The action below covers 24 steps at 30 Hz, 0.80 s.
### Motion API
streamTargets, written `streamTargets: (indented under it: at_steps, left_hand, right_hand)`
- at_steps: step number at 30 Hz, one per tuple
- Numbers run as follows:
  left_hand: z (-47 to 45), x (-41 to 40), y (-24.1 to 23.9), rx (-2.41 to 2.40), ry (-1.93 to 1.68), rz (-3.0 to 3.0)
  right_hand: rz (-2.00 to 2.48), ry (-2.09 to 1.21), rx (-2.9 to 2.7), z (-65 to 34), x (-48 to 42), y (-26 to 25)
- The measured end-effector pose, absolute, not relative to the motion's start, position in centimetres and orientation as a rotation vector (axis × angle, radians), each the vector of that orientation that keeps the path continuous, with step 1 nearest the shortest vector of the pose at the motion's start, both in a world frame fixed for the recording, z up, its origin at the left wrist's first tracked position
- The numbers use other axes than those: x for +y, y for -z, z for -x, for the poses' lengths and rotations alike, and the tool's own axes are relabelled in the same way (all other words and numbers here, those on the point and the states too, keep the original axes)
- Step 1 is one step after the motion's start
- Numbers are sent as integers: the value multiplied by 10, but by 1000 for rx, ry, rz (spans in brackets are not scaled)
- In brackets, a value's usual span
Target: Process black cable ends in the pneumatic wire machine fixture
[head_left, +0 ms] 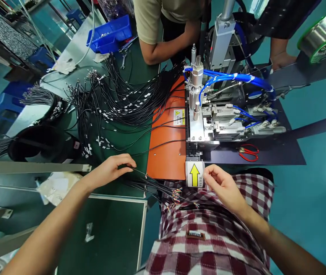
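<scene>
My left hand (112,168) pinches a thin black cable (140,173) between thumb and fingers, at the front edge of the green table. A bundle of black cables (158,185) with bare coloured wire ends (176,194) hangs over the table edge towards my lap. My right hand (220,182) has its fingertips pressed together beside a white label with a yellow arrow (195,174) on the machine's front. What those fingers hold, if anything, is too small to make out. Several cables run across the orange plate (167,162) into the metal machine (197,126).
A large heap of black cables with white tags (134,103) covers the green table (119,141). Behind it stands a blue bin (109,34). Red-handled cutters (248,152) lie right of the machine, below its blue air hoses (237,78). Another person's arm (168,47) rests opposite.
</scene>
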<state>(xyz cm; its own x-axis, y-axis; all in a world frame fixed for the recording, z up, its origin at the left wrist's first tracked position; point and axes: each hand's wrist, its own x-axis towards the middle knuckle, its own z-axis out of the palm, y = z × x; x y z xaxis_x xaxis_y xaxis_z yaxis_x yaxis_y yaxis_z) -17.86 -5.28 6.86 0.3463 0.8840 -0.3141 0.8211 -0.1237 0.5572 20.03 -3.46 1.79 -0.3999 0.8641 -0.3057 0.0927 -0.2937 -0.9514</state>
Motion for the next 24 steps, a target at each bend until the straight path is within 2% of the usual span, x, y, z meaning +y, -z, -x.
streamTargets:
  at_steps: [5,9,13,18,24]
  left_hand:
    - [201,-63,-85,1653,-482,-1687]
    - [198,-71,-80,1754,-813,-1490]
    - [167,-67,-63,1805,-598,-1687]
    - [98,-55,-52,1626,-307,-2189]
    - [34,-55,-52,1293,-439,-2224]
  right_hand:
    - [1126,-1642,-1583,-193,-33,-27]
    - [1019,-1536,-1798,-178,-33,-39]
    - [934,-1790,-1582,-160,-38,-37]
    - [996,-1875,-1244,-150,-38,-23]
    - [1056,-1856,-1093,-169,-35,-28]
